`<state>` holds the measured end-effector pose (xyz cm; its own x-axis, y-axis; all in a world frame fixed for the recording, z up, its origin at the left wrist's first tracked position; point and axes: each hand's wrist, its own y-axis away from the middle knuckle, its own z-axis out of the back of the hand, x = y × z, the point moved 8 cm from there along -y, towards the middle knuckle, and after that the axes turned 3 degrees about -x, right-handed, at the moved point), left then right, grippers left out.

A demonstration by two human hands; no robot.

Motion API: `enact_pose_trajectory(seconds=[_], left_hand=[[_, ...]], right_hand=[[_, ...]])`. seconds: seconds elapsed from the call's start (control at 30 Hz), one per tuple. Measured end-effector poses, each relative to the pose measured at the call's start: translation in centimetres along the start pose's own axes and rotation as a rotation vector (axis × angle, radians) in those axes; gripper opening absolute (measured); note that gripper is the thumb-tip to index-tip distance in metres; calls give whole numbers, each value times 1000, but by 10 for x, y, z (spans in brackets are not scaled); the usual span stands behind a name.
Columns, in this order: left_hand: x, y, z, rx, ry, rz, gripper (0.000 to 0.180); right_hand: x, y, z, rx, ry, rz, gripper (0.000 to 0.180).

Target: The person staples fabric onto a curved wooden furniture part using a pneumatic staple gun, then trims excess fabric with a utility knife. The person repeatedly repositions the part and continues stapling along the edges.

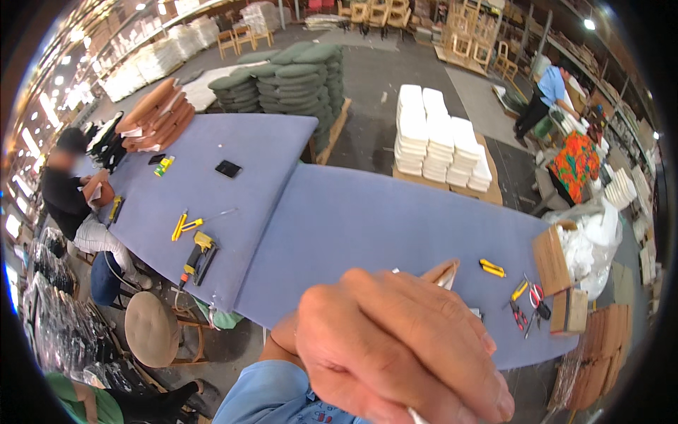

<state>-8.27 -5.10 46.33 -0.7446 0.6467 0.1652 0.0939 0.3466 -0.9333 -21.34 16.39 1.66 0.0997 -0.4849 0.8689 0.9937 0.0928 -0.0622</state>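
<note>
Hand: fingers curled close together; what they grip, if anything, I cannot tell.
Brown piece: beyond the hand, over the blue surface, mostly hidden; this 1 seems unfinished, remaining steps unclear.
Brown stack: perhaps finished work.

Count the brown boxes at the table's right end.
2: a larger box farther from the person, and a smaller box just nearer. More could be hidden behind them.
</note>
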Motion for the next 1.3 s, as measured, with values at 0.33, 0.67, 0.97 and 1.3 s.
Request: enact_pose_trajectory(seconds=[0.33, 0.67, 0.97, 1.3], left_hand=[[-8, -1, 8, 297, -110, 120, 34], [9, 49, 19, 103, -189, 350, 35], [21, 287, 201, -401, -921, 1447, 50], [38, 496, 227, -305, -925, 1859, 68]], right_hand=[[-30, 10, -3, 71, 113, -133, 48], [-19, 16, 8, 77, 126, -132, 50], [-15, 6, 33, -25, 208, -58, 40], [44, -14, 24, 70, 287, -131, 49]])
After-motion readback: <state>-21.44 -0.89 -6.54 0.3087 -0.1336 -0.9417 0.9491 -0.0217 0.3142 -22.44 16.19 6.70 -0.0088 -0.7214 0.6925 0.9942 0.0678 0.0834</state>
